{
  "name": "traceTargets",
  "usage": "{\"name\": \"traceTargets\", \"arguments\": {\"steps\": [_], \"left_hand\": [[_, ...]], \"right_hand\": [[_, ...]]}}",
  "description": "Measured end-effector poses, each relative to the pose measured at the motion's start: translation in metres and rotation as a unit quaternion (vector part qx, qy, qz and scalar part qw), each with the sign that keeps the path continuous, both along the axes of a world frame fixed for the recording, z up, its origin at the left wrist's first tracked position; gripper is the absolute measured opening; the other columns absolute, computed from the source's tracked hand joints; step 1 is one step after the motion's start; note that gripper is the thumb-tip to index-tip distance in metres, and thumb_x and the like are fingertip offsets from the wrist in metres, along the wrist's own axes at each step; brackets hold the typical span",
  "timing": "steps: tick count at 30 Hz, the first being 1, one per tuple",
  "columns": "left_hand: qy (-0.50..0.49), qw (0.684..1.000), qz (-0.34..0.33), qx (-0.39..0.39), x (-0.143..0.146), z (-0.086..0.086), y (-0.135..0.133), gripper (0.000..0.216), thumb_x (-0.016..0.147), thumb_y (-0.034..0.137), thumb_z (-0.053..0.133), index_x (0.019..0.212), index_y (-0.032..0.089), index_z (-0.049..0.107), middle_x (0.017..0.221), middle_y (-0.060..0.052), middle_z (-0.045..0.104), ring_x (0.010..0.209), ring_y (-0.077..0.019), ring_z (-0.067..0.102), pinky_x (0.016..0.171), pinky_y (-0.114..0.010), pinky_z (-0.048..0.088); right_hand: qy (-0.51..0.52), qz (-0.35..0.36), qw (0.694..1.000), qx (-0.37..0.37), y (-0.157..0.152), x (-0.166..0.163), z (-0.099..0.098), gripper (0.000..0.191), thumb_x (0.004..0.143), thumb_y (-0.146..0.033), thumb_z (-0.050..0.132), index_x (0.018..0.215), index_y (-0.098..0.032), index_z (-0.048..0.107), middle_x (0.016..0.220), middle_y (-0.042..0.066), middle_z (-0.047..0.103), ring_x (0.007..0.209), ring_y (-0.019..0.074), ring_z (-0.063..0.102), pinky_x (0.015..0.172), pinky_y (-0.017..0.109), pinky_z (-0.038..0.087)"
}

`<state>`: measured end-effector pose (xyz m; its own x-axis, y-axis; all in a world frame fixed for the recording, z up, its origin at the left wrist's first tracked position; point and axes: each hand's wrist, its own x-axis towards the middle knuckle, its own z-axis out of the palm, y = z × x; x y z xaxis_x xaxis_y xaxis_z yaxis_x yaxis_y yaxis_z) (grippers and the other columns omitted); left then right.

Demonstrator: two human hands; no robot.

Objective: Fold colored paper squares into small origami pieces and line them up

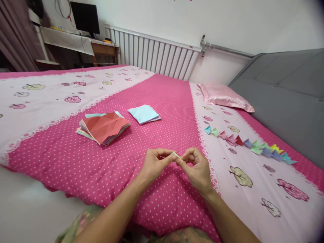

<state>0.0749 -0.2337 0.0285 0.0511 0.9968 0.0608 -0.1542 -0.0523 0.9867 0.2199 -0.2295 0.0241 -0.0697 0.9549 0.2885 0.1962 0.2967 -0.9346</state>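
A small piece of pale green folded paper (175, 154) is pinched between my two hands above the pink dotted bedspread (167, 98). My left hand (155, 163) grips its left side between thumb and fingers. On the other side, my right hand (196, 167) holds it with thumb and curled fingers. Most of the paper is hidden by the fingers. Ahead and to the left lies a stack of creased paper squares with a red sheet (106, 126) on top. Beside it is a smaller stack topped by a light blue sheet (144, 114).
A row of small folded paper pieces (239, 140) in several colours runs along the right of the bed. Behind it are a pink pillow (225, 96) and a grey padded headboard (286, 87). A white railing (154, 52) and a desk with a monitor (86, 18) stand at the back.
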Motion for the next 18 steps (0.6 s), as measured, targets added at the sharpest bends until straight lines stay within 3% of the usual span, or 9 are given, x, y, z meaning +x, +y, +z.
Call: {"name": "traceTargets", "arguments": {"steps": [4,9,13,18], "left_hand": [[-0.021,1.000,-0.019,0.002,-0.0018,0.0016,-0.0010,0.013,0.069,0.026,0.066,0.067,0.014,0.069,0.067,-0.006,0.069,0.064,-0.0152,0.063,0.065,-0.026,0.048],[-0.075,0.997,0.029,-0.016,-0.0019,0.0008,-0.0017,0.013,0.069,0.027,0.067,0.069,0.014,0.068,0.068,-0.004,0.067,0.064,-0.0124,0.060,0.066,-0.024,0.046],[-0.097,0.993,0.061,-0.040,-0.0021,0.0006,-0.0012,0.014,0.066,0.028,0.069,0.068,0.014,0.068,0.067,-0.004,0.066,0.063,-0.0109,0.058,0.065,-0.023,0.044],[-0.097,0.993,0.053,-0.029,-0.0013,-0.0014,-0.0008,0.017,0.066,0.030,0.069,0.072,0.014,0.068,0.070,-0.005,0.067,0.064,-0.0120,0.058,0.065,-0.024,0.045]], "right_hand": [[0.010,0.047,0.999,-0.008,0.0027,0.0026,0.0020,0.023,0.068,-0.029,0.071,0.073,-0.019,0.050,0.065,-0.003,0.054,0.060,0.0118,0.056,0.058,0.024,0.047],[0.067,0.096,0.991,-0.063,0.0068,0.0049,0.0051,0.020,0.072,-0.030,0.066,0.082,-0.020,0.053,0.069,0.000,0.064,0.067,0.0146,0.063,0.063,0.027,0.050],[0.070,0.100,0.987,-0.104,0.0093,0.0048,0.0049,0.022,0.073,-0.032,0.065,0.089,-0.018,0.061,0.071,0.003,0.069,0.068,0.0162,0.065,0.067,0.030,0.050],[0.082,0.080,0.989,-0.096,0.0098,0.0048,0.0019,0.017,0.072,-0.032,0.066,0.078,-0.017,0.067,0.066,0.003,0.068,0.064,0.0146,0.063,0.062,0.027,0.048]]}}
